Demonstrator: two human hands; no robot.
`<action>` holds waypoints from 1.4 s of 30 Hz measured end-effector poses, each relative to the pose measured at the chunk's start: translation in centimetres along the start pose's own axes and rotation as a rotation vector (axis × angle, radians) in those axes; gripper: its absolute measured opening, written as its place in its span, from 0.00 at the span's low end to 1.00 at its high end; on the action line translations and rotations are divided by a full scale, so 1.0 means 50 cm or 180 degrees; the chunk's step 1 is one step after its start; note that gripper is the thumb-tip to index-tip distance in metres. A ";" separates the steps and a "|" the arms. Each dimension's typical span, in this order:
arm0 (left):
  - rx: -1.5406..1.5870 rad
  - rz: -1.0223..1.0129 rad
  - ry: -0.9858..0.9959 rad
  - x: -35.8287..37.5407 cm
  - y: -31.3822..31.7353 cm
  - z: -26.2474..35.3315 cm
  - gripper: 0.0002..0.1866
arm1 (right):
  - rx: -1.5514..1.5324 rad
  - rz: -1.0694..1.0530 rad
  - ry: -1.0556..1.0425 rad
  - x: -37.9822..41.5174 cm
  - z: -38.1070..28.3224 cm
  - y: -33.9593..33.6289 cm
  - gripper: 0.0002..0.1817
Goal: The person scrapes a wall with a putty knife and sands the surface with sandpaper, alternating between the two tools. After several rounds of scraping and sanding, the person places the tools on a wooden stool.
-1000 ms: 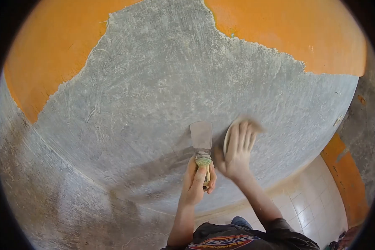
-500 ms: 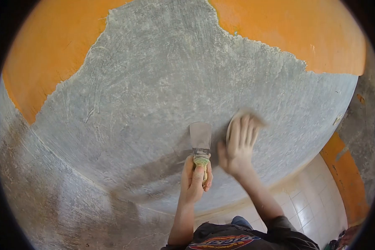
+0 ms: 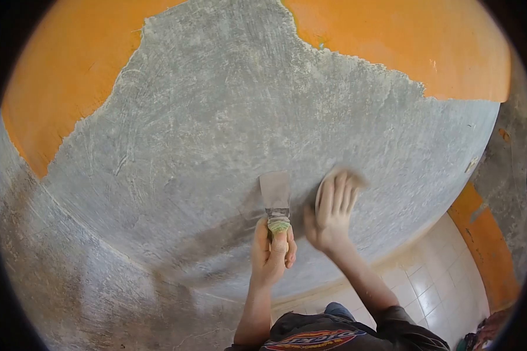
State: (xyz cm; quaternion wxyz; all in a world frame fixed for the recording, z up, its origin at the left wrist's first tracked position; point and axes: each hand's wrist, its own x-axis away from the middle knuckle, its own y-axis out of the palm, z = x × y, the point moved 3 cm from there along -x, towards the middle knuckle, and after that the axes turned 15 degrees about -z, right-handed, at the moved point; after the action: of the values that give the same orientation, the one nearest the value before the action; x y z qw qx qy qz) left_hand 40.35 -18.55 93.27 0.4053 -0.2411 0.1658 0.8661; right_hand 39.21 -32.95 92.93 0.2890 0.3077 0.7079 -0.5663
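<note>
Against grey wall (image 3: 216, 128), right hand (image 3: 332, 219) flat over blurred pad (image 3: 322, 188), fingers near-together; left hand (image 3: 270, 253) wrapped around handle of putty knife (image 3: 274, 190), blade up.

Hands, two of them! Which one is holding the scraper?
The left hand: its fingers wrap around the handle of the scraper. The right hand lies flat over a blurry pad at the gray wall instead.
</note>
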 end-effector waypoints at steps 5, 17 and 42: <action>-0.0108 0.0203 -0.0041 0.002 0.005 -0.004 0.17 | 0.0072 0.0321 0.0205 -0.092 -0.002 -0.070 0.39; -0.0159 0.0081 -0.0017 -0.001 0.012 0.008 0.18 | 0.0032 0.0446 0.0186 -0.063 -0.003 -0.042 0.37; -0.0226 0.0314 -0.0181 0.003 0.005 0.022 0.18 | 0.0294 -0.0451 -0.0282 0.064 -0.018 0.080 0.38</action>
State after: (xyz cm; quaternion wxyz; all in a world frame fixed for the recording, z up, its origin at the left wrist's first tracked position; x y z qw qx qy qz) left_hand 39.77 -18.07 94.11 0.3579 -0.2221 0.1351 0.8969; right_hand 40.12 -31.03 88.19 0.2647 0.2445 0.6876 -0.6304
